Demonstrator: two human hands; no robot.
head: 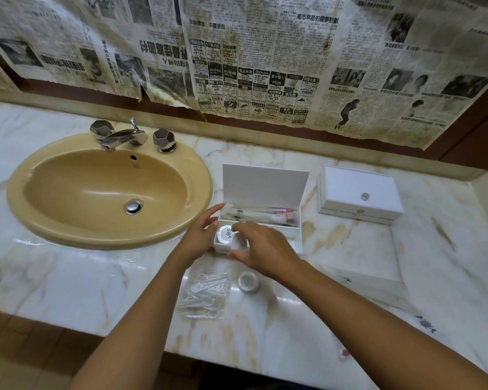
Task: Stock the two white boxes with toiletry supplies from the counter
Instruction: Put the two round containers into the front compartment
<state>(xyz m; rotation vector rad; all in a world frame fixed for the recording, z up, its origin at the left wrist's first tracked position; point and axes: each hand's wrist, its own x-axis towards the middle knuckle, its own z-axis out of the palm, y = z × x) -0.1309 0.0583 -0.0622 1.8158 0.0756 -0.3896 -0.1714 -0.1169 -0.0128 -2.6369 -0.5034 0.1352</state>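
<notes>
Toiletry packets (pixel 203 294), clear, several, uncounted, loose on counter (pixel 68 277); left hand (pixel 200 235), fingers straight, steadying open box (pixel 265 190); right hand (pixel 265 249) curled over round soap (pixel 225 233) in front compartment (grip unclear); one puck (pixel 248 281) outside; second box (pixel 359 192) closed, unstocked; roughly halfway.
</notes>
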